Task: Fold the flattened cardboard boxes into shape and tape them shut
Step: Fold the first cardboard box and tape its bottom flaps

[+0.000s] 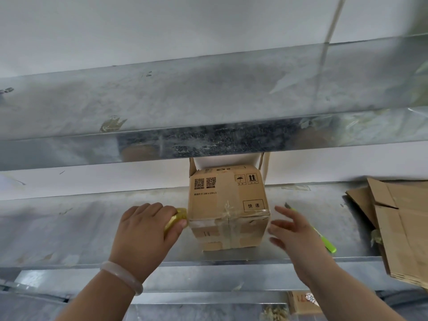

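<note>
We had the taped cardboard box (pixel 228 205) standing on the metal worktop (pixel 81 228), its far flaps up. Our left hand (pixel 144 230) gripped a yellow tape roll (pixel 177 218) held against the box's left edge. Our right hand (pixel 294 230) was spread wide beside the box's right side, perhaps touching it; blur hid that. A green cutter (pixel 328 244) lay behind it, with flattened boxes (pixel 398 228) stacked further right.

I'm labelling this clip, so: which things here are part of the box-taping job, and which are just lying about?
In the job: cardboard box; tape roll in the left hand; right hand beside the box; flattened cardboard stack; green cutter, probably.
Lying about: tape scraps on the metal; small printed carton below.
</note>
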The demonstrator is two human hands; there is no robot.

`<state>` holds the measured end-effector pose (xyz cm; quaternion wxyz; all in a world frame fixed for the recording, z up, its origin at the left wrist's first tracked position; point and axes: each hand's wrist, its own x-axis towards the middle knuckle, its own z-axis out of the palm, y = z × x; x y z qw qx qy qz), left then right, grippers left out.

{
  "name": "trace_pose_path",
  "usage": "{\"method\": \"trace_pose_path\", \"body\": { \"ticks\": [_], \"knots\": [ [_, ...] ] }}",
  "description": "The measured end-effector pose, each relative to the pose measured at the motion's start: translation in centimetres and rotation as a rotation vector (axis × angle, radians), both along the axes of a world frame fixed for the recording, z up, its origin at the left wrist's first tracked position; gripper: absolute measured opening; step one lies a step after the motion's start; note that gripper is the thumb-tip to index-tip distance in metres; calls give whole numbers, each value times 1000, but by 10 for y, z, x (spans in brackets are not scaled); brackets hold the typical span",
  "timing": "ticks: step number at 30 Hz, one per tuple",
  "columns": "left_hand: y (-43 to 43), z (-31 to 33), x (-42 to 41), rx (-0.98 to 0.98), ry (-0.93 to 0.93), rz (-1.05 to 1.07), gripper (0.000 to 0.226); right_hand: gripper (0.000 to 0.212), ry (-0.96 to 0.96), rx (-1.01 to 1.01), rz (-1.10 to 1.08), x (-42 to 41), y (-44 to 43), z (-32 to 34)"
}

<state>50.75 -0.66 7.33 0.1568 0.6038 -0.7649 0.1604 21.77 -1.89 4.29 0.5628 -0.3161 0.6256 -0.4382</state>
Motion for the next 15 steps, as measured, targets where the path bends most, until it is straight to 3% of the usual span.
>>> {"method": "trace_pose_path", "body": {
  "ticks": [1,3,5,7,9,15],
  "knots": [
    [0,0,0,3,1,4,45,41,245,-125,-32,0,4,3],
    [0,-1,0,3,4,7,47,40,560,-541,-56,3,9,10],
    [0,-1,0,-5,5,10,52,44,827,-899,146,14,8,16],
    [0,-1,0,-10,10,13,51,49,1113,-1096,418,24,-3,12],
    [1,-3,0,-7,21,18,48,46,1290,-1148,527,32,-11,3],
    [2,-6,1,8,53,36,47,41,1387,-1029,588,36,-17,5]
  ]
}}
